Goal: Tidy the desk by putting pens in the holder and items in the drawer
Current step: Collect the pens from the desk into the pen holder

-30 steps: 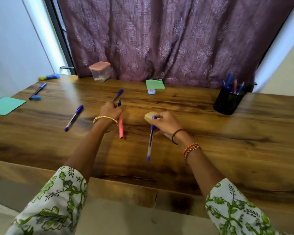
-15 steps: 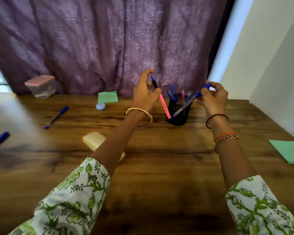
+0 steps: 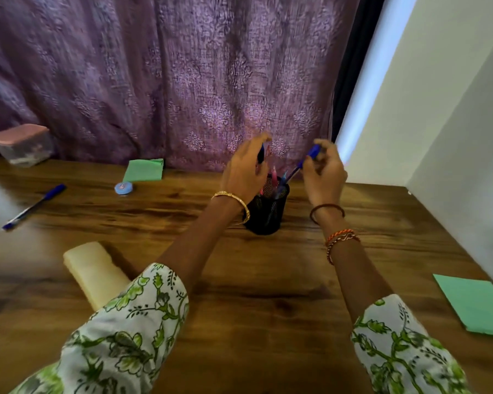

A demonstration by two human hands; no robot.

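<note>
Pens over black mesh holder (image 3: 265, 211); left hand (image 3: 244, 172) grips pink pen (image 3: 268, 155); right hand (image 3: 323, 174) fingers pinch blue pen (image 3: 310, 155), tip inside holder.

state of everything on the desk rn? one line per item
left hand: over the holder, grips a dark-capped pen
right hand: grips blue pen, tip angled into the holder
pen holder: upright, several pens inside
loose blue pen: lying flat, far left
lidded box: lid on
small blue tin: closed, flat
cream case: lying flat, partly under the sleeve
green paper pads: flat on the desk
</note>
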